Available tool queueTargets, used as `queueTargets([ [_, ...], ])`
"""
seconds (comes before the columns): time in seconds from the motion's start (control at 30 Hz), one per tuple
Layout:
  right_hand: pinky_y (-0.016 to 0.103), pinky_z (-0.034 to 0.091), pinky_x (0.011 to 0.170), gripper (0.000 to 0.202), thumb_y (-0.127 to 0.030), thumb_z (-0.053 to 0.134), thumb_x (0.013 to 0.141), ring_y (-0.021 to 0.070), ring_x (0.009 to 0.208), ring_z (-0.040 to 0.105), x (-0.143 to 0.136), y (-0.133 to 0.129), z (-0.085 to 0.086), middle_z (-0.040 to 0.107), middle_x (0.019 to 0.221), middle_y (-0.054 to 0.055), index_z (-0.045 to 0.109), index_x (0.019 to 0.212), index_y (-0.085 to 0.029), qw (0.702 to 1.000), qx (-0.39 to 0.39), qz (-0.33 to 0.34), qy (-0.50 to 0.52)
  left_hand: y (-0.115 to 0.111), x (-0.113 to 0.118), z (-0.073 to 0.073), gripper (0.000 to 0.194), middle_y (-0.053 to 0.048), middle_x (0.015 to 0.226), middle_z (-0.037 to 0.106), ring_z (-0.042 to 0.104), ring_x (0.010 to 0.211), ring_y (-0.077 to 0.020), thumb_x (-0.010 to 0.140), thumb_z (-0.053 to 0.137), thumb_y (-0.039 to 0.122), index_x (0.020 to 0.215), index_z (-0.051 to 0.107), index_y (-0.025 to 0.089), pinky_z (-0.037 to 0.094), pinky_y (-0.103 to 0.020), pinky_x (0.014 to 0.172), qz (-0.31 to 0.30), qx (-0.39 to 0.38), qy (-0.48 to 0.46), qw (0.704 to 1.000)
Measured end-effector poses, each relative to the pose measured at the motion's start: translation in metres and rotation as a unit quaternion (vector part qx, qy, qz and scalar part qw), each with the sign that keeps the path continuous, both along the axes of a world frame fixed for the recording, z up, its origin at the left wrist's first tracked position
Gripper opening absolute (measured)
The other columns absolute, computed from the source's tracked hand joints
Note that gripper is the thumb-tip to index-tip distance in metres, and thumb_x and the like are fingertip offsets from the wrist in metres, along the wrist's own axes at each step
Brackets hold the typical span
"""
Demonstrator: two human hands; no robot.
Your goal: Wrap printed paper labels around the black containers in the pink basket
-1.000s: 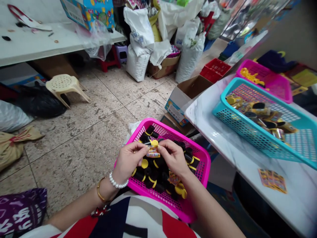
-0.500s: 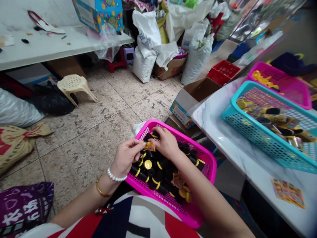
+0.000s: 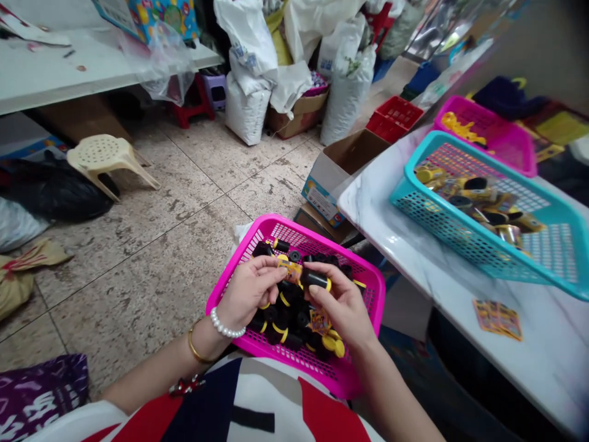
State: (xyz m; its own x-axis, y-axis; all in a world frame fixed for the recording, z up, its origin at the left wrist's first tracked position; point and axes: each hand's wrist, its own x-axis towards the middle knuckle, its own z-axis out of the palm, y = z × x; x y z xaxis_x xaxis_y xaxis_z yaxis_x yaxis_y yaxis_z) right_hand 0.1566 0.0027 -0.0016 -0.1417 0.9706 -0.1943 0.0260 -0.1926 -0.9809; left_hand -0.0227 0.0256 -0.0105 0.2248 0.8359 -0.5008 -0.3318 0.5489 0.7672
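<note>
A pink basket rests on my lap, filled with several black tubes with yellow bands and yellow caps. My left hand pinches a small printed sticker above the basket. Beside it, my right hand holds one black tube with a yellow band, lying sideways, its end close to the sticker. More stickers lie among the tubes under my right hand.
To my right a marble-topped table carries a teal basket of labelled tubes, another pink basket and a sheet of stickers. An open cardboard box, a cream stool, sacks and a white table stand on the tiled floor.
My right hand reached into the far part of the basket and came back up with a black tube. My left hand has kept the sticker. The view shifted slightly.
</note>
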Motion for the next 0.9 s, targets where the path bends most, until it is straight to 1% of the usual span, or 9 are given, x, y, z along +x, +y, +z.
queueTargets([
  [0.13,0.026,0.052,0.057,0.033,-0.031,0.063,0.083,0.013,0.071,0.059,0.008,-0.002,-0.003,0.056,0.114,0.007,0.064,0.115,-0.026,0.999,0.043,-0.017,-0.03,0.002,0.009,-0.001,0.03,0.005,0.052,0.056,0.038,0.034,-0.0006,0.067,0.078,0.034,0.08,0.062,0.013,0.018,-0.012,0.033,-0.043,-0.028,-0.015,0.999],
  [0.23,0.03,0.056,0.064,0.043,-0.031,0.063,0.083,0.0138,0.07,0.062,0.019,-0.003,-0.005,0.06,0.104,0.005,0.055,0.126,-0.028,0.999,0.023,-0.038,0.011,0.005,0.011,-0.003,0.031,0.007,0.042,0.047,0.028,0.03,0.0,0.068,0.077,0.038,0.079,0.063,0.013,0.012,-0.014,0.032,-0.043,-0.056,0.0,0.997],
  [0.33,0.029,0.057,0.059,0.036,-0.033,0.066,0.081,0.0154,0.066,0.064,0.024,-0.006,-0.005,0.066,0.089,0.003,0.059,0.115,-0.025,0.999,-0.004,-0.023,0.048,0.008,0.014,-0.004,0.031,0.008,0.041,0.044,0.029,0.031,-0.0003,0.069,0.077,0.039,0.078,0.063,0.013,0.012,-0.013,0.033,-0.051,-0.062,-0.018,0.997],
  [0.47,0.024,0.051,0.044,0.031,-0.035,0.07,0.076,0.0168,0.07,0.066,0.02,-0.007,-0.004,0.064,0.115,0.009,0.065,0.104,-0.022,0.998,-0.014,-0.033,0.056,0.01,0.017,-0.003,0.029,0.006,0.054,0.05,0.032,0.034,0.0015,0.066,0.078,0.033,0.073,0.059,0.012,0.014,-0.012,0.032,-0.065,-0.059,-0.086,0.992],
  [0.57,0.02,0.045,0.037,0.033,-0.035,0.066,0.08,0.0164,0.063,0.067,0.015,-0.007,-0.004,0.07,0.102,0.009,0.063,0.11,-0.02,0.997,-0.05,-0.034,0.043,0.011,0.018,-0.002,0.027,0.004,0.063,0.056,0.031,0.034,0.003,0.068,0.077,0.03,0.073,0.058,0.011,0.015,-0.012,0.031,-0.075,-0.058,-0.111,0.989],
  [0.63,0.021,0.05,0.043,0.028,-0.033,0.065,0.081,0.018,0.072,0.07,0.012,-0.007,-0.005,0.07,0.106,0.01,0.062,0.106,-0.02,0.998,-0.029,-0.049,0.019,0.011,0.018,-0.004,0.027,0.004,0.063,0.056,0.032,0.034,0.0026,0.069,0.076,0.03,0.073,0.058,0.011,0.016,-0.012,0.032,-0.075,-0.056,-0.106,0.99],
  [0.7,0.027,0.058,0.059,0.023,-0.03,0.065,0.082,0.0202,0.086,0.07,0.009,-0.008,-0.008,0.067,0.115,0.01,0.061,0.102,-0.021,0.998,0.02,-0.061,-0.013,0.01,0.018,-0.006,0.028,0.004,0.058,0.053,0.033,0.034,0.0013,0.07,0.075,0.033,0.072,0.057,0.012,0.015,-0.013,0.032,-0.068,-0.06,-0.093,0.991],
  [0.8,0.035,0.058,0.081,0.02,-0.026,0.063,0.083,0.0206,0.094,0.068,0.007,-0.011,-0.014,0.069,0.11,0.008,0.06,0.102,-0.022,0.99,0.095,-0.054,-0.085,0.009,0.017,-0.01,0.03,0.007,0.047,0.046,0.03,0.032,-0.0001,0.072,0.073,0.037,0.07,0.057,0.012,0.012,-0.014,0.032,-0.064,-0.062,-0.08,0.993],
  [0.9,0.035,0.056,0.082,0.021,-0.024,0.064,0.081,0.02,0.09,0.068,0.006,-0.013,-0.018,0.07,0.101,0.005,0.06,0.102,-0.023,0.972,0.15,-0.058,-0.172,0.009,0.015,-0.011,0.03,0.008,0.04,0.041,0.027,0.031,-0.0006,0.073,0.072,0.039,0.07,0.058,0.013,0.01,-0.015,0.033,-0.069,-0.064,-0.083,0.992],
])
